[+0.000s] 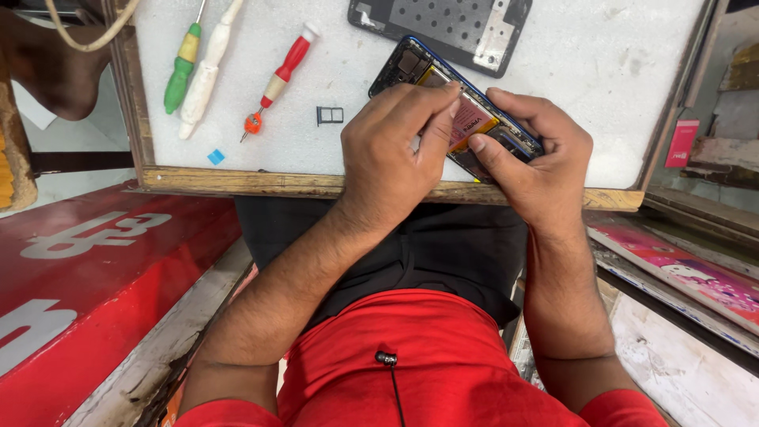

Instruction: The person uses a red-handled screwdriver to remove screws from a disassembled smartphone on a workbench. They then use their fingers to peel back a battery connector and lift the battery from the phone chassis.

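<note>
Hands pinch glossy, blue-rimmed opened phone on speckled white board.

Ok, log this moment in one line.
left hand: fingers on opened phone | right hand: gripping phone edge | screwdrivers: lying untouched

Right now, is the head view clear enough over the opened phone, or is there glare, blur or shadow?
Head view: even light, sharp focus on the opened phone; left hand and right hand cover much of it; no glare on the white mat; edges slightly bowed.
</note>
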